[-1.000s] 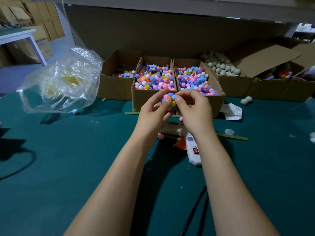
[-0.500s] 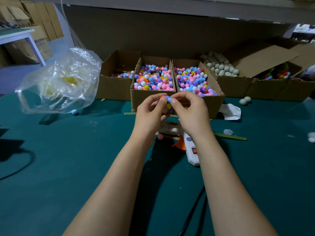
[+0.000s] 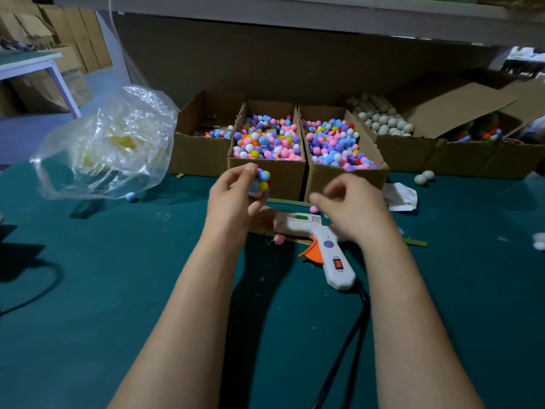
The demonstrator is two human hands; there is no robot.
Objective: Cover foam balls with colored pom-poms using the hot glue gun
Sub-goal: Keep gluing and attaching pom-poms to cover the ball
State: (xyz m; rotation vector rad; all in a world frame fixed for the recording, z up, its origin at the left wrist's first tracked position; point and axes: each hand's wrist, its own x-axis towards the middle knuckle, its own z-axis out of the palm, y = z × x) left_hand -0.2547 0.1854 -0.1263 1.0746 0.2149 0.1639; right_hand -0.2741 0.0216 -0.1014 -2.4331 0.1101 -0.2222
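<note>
— Where is the round foam ball covered in pom-poms [image 3: 261,183]?
— Above and left of the white hot glue gun with the orange trigger [image 3: 321,240]. The left hand [image 3: 233,197] grips it with curled fingers. It looks bumpy, with blue, yellow, pink and purple tufts.
— And the right hand [image 3: 355,209]?
— Over the gun's barrel, blurred, fingers loosely curled. I cannot tell whether it pinches anything.
</note>
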